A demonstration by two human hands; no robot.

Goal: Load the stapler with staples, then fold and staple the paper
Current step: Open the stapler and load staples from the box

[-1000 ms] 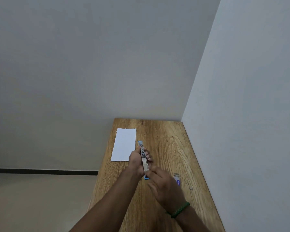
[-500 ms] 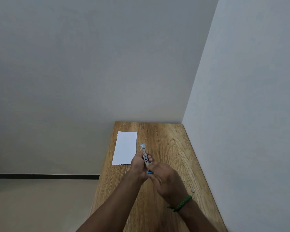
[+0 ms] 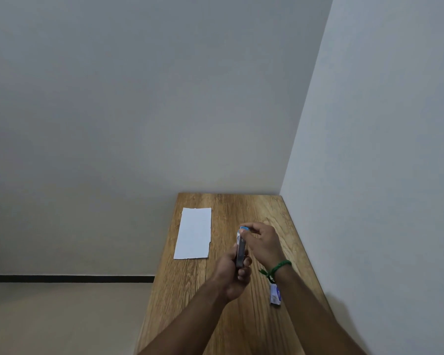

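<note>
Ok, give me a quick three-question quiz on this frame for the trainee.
1. True or false: the paper lies on the table with no hand touching it.
2. What grips the stapler round its body? A. left hand B. right hand C. neither
3. Fill in: the staple box lies beside the ___ forearm.
Key: 1 true. 2 A; the right hand only pinches its far tip. 3 right.
</note>
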